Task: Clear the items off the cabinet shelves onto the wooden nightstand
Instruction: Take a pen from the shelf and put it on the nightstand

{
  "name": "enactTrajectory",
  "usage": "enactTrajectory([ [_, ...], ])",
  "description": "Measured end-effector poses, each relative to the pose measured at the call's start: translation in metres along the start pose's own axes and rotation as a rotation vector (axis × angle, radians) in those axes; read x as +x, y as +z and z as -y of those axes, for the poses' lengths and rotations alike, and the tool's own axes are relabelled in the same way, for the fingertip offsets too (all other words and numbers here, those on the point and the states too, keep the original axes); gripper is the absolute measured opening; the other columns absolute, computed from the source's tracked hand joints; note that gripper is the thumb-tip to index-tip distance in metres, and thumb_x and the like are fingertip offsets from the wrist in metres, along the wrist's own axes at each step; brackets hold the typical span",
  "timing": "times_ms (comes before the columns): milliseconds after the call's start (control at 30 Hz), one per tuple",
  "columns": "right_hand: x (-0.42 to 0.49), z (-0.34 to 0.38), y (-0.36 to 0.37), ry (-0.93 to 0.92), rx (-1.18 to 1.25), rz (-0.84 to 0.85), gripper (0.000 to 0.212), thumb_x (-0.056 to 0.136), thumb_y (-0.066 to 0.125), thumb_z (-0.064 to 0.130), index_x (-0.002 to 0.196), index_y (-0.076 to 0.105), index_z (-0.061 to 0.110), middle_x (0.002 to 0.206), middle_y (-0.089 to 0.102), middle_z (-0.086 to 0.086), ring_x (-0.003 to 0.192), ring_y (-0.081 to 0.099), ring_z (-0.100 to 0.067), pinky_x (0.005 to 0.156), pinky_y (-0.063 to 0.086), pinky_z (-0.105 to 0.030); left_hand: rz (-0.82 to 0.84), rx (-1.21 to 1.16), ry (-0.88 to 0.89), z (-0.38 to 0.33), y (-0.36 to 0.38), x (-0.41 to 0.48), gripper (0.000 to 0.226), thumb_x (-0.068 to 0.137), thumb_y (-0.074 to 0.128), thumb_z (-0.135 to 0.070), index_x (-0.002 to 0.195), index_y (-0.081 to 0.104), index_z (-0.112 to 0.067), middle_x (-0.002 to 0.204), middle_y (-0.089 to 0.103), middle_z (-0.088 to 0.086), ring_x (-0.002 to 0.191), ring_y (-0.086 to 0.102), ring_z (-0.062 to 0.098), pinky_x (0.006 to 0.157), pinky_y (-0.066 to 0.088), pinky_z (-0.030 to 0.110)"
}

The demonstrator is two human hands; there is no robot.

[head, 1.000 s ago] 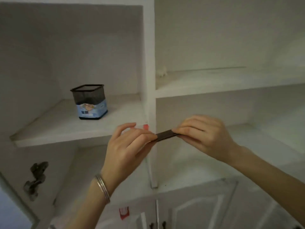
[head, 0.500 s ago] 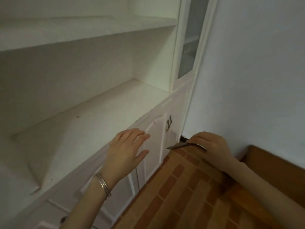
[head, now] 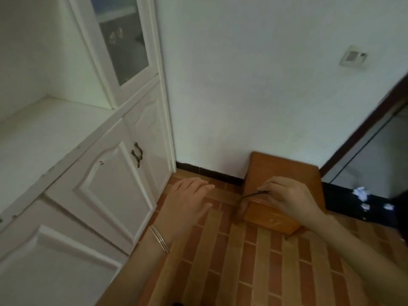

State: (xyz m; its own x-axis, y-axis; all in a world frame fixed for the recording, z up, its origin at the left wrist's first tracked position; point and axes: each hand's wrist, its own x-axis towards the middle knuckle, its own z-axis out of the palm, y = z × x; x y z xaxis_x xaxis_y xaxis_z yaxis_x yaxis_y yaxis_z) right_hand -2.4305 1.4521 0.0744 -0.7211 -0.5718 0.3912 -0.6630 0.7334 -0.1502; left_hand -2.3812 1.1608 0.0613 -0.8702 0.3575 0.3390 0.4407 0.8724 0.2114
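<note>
My right hand (head: 289, 198) pinches a thin dark flat strip (head: 251, 194) and holds it just above the front left corner of the wooden nightstand (head: 284, 166), which stands against the white wall. The strip shows edge-on, so its face is hidden. My left hand (head: 187, 202), with a silver bangle on the wrist, hovers flat and empty over the brick-pattern floor to the left of the nightstand. The white cabinet shelf (head: 44, 133) lies at the left with nothing on the part in view.
White cabinet doors with dark handles (head: 136, 153) run along the left. A glass-fronted door (head: 123, 38) rises above them. Crumpled white paper bits (head: 362, 193) lie by a dark doorway at the right. A wall socket (head: 353, 56) sits high on the wall.
My view swung right and down from the shelves to the floor and nightstand. My left hand let go of the strip; my right hand carried it over to the nightstand.
</note>
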Motion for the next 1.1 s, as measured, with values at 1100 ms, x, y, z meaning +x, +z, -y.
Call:
enactTrajectory([
  [1100, 0.104, -0.356, 0.168, 0.347, 0.151, 0.263, 0.016, 0.076, 0.072, 0.006, 0.091, 0.072, 0.012, 0.093, 0.071, -0.002, 0.082, 0.067, -0.021, 0.072, 0.056, -0.036, 0.467, -0.135, 0.026, 0.054, 0.311, 0.296, 0.043, 0.088, 0.058, -0.033, 0.126, 0.055, -0.014, 0.129, 0.053, 0.008, 0.121, 0.046, 0.025, 0.098, 0.035, 0.038],
])
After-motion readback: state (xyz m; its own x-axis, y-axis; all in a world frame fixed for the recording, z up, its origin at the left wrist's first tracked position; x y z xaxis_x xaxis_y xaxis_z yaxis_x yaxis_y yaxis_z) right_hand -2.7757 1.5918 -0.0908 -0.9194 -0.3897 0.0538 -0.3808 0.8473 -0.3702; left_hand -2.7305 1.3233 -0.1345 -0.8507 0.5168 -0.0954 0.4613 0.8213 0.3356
